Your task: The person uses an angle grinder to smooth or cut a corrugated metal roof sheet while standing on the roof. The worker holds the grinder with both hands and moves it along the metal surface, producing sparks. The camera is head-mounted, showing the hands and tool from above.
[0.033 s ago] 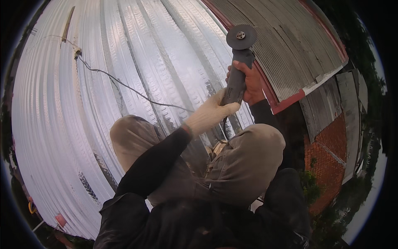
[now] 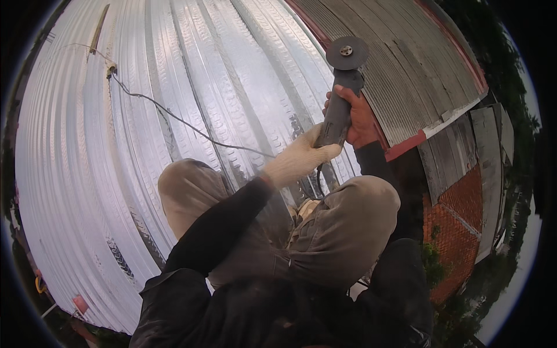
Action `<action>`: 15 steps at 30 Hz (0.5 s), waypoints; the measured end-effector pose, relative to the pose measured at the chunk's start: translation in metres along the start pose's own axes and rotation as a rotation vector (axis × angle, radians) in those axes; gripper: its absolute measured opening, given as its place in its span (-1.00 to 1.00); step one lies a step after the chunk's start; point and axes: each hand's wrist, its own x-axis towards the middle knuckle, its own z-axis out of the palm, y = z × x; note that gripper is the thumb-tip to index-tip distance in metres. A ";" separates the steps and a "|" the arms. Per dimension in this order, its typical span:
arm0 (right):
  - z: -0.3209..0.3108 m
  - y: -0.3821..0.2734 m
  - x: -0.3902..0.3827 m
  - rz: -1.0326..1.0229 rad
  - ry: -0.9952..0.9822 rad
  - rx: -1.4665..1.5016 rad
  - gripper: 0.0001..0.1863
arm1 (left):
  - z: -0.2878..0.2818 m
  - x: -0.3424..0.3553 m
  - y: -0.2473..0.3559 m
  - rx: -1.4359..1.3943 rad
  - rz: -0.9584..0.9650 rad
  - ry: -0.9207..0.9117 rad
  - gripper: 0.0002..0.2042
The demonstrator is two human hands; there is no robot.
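Note:
I hold a grey angle grinder (image 2: 336,119) upright in front of me with both hands. My left hand (image 2: 299,158), in a white knit glove, grips the rear of its body. My right hand (image 2: 361,116), in an orange glove, is wrapped round the body just below the head. The dark round disc (image 2: 346,53) is at the top, above the seam between two roofs. A thin black cable (image 2: 174,119) runs from the grinder across the roof to a plug connection (image 2: 110,68). My bent knees (image 2: 348,226) in grey trousers are below the hands.
I crouch on a shiny corrugated metal roof (image 2: 87,174). To the right lies an older dull corrugated roof (image 2: 406,64) with a red edge strip (image 2: 406,146). Past its edge, red brick paving (image 2: 464,232) and greenery lie far below.

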 end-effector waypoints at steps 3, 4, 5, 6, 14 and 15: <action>0.008 -0.028 0.005 -0.019 -0.001 0.101 -0.58 | 0.000 0.008 0.012 -0.080 0.154 -0.021 -0.28; 0.025 -0.035 -0.002 0.008 0.007 0.106 -0.57 | -0.004 0.008 0.015 -0.051 0.190 -0.005 -0.29; 0.041 -0.045 -0.012 0.037 0.016 0.112 -0.57 | -0.009 0.007 0.018 -0.021 0.223 0.013 -0.29; 0.052 -0.056 -0.018 0.051 0.039 0.106 -0.56 | -0.008 0.009 0.019 0.008 0.278 -0.002 -0.36; 0.071 -0.086 0.041 -0.006 -0.126 -0.076 -0.51 | -0.016 0.033 0.024 -0.657 0.329 -0.143 -0.71; 0.083 -0.090 0.044 -0.016 -0.118 -0.115 -0.51 | -0.019 0.034 0.027 -0.714 0.349 -0.156 -0.73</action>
